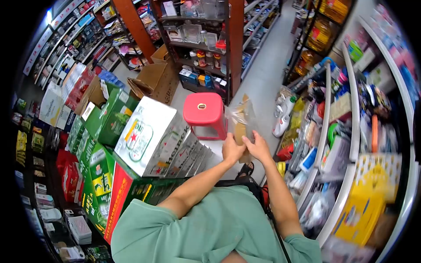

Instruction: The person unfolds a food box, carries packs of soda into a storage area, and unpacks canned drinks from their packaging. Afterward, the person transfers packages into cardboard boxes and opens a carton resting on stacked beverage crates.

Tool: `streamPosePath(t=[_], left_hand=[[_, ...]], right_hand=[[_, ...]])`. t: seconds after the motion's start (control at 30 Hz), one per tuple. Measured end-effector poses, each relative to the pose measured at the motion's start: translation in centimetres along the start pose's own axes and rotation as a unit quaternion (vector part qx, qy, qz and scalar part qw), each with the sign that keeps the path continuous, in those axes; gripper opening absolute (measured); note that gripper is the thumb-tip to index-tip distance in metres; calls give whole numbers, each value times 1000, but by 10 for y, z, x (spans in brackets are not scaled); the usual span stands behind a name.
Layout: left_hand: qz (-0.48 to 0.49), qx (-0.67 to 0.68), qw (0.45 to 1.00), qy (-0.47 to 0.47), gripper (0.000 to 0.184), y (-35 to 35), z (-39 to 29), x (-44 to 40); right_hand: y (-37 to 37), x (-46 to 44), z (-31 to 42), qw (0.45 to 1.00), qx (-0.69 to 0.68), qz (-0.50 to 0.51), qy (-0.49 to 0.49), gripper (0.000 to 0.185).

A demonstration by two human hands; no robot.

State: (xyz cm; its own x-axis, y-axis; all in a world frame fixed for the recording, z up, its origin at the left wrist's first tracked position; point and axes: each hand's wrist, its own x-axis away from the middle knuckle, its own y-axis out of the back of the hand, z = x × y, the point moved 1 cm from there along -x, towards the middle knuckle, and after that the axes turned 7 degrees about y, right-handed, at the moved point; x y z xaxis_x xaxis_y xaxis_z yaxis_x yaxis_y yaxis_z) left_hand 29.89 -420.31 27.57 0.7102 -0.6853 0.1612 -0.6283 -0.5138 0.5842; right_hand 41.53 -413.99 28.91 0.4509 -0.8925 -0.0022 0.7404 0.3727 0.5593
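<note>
A clear plastic bag (246,113) with a flat tan piece, perhaps cardboard, in or behind it is held out in front of my body. My left hand (233,149) is closed on its left edge. From the right side, my right hand (258,147) pinches the same bag, thumb towards the other hand. The two hands are close together, and the lower end of the tan piece shows beneath them. Just left of the bag stands a red plastic stool (203,109) with a hole in its seat.
Stacked beer cartons (147,127) rise on my left. An open cardboard box (155,81) sits beyond them. Crowded shelves (333,131) line my right side. A dark display shelf (199,44) stands ahead, with a grey floor aisle (267,65) running past it.
</note>
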Motion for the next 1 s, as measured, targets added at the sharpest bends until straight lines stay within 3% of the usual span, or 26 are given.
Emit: streamPosePath(t=[0.07, 0.13, 0.23, 0.37, 0.43, 0.47, 0.57, 0.73, 1.0], left_hand=[[15, -57, 996, -67, 48, -15, -38, -16], [42, -41, 997, -53, 50, -34, -63, -34], [22, -35, 991, -124, 50, -53, -93, -62], [41, -57, 989, -131, 55, -91, -121, -116], [23, -48, 988, -146, 55, -117, -134, -152], [14, -42, 985, -168, 55, -130, -143, -171], [37, -55, 983, -172, 58, -163, -178, -234], [140, -52, 969, -195, 60, -213, -256, -345], [185, -87, 946, -252, 58, -304, -348, -499]], right_hand=[[12, -45, -5, 999, 20, 24, -18, 70], [35, -83, 0, 999, -5, 41, -6, 69], [61, -138, 12, 999, -21, 39, -25, 49], [77, -206, -15, 997, -74, 6, -2, 50], [87, -245, -26, 992, -75, 19, -104, 47], [90, -269, -39, 992, -75, 25, -98, 47], [100, -348, -78, 987, -142, -21, -71, 31], [150, -472, -115, 986, -109, -119, -50, 35], [204, -645, -138, 961, -144, -193, -134, 34]])
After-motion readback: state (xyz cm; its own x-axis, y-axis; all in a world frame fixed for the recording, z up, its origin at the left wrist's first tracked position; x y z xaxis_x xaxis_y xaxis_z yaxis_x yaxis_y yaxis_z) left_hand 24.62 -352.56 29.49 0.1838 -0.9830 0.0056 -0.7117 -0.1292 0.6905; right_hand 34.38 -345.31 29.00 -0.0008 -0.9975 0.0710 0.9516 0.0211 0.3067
